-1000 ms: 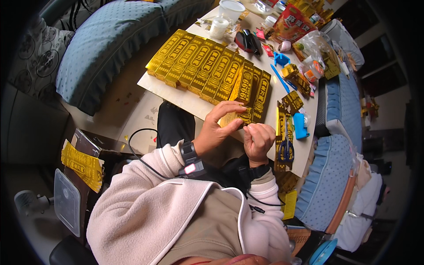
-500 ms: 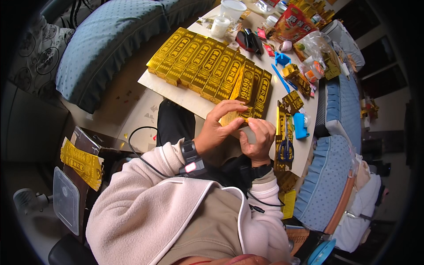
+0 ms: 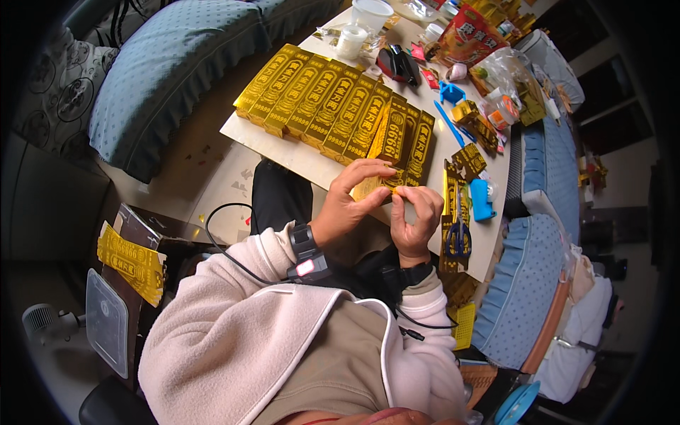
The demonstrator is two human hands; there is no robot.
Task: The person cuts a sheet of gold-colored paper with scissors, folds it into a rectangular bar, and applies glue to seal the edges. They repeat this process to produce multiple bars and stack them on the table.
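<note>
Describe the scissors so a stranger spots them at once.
Start at the pale table, right of the person's right hand. The scissors lie there on gold card, beside a bright blue plastic piece; only they have two dark blue looped handles.

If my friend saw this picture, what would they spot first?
Probably the row of long, shiny gold cardboard boxes across the pale tabletop. Just in front of its right end, the bare left hand holds a gold cardboard piece, with the right hand's fingertips against it. Then the shiny red plastic bag stands out at the table's far side.
</note>
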